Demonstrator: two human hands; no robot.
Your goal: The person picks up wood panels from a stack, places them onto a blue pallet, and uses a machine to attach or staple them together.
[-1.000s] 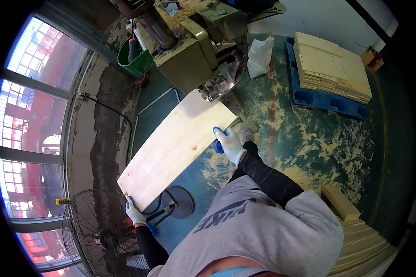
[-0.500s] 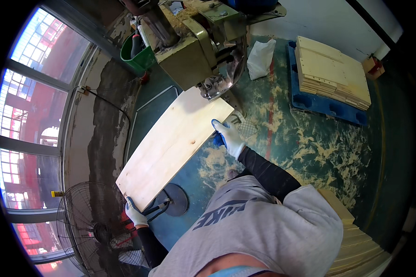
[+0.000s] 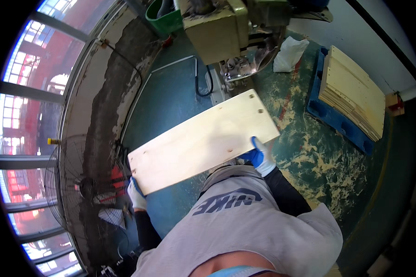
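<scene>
A pale wooden board (image 3: 198,143), long and flat, is held in front of my body, its right end raised farther away than its left. Small holes show near both ends. My left hand (image 3: 137,195), in a white and blue glove, grips the lower left corner. My right hand (image 3: 262,159), gloved alike, holds the near edge toward the right end, thumb on top and fingers underneath. Beyond the board stands an olive-green machine (image 3: 212,39) with a shiny curved metal guard (image 3: 252,67). The board is apart from that guard.
Stacked boards (image 3: 353,92) lie on a blue pallet (image 3: 339,124) at the right. Sawdust covers the green floor (image 3: 309,171) there. A wire-caged fan (image 3: 85,187) stands at the left by the windows. A white bag (image 3: 290,54) and a green bin (image 3: 164,21) flank the machine.
The board has come away from the machine's metal guard toward me and turned clockwise. Both hands have kept hold of it, the right moving nearer my body.
</scene>
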